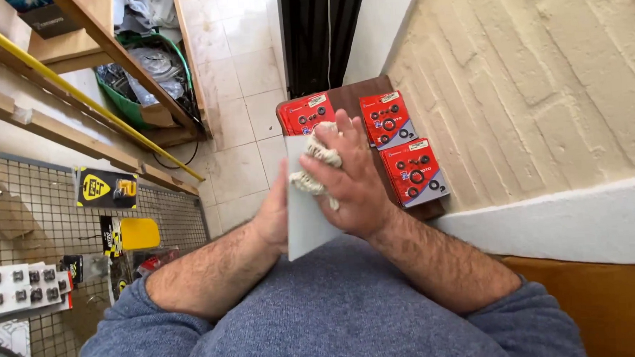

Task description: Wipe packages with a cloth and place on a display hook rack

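Note:
My left hand (273,214) grips a flat pale grey card-like sheet (303,214) from its left edge, holding it upright in front of my chest. My right hand (353,181) presses a wad of off-white cotton rag (318,157) against the face of the sheet near its top. Both forearms come out of blue-grey sleeves at the bottom of the head view. Behind the hands stands a small dark brown table (360,96) with three red blister packs of small rings and seals (414,171) lying on it.
A beige brick wall (532,79) with a white ledge (579,218) runs along the right. A wire mesh display (45,230) with hanging packs is at the left. Wooden shelves, a yellow pole (82,95) and a green bin of clutter (142,86) stand on the tiled floor.

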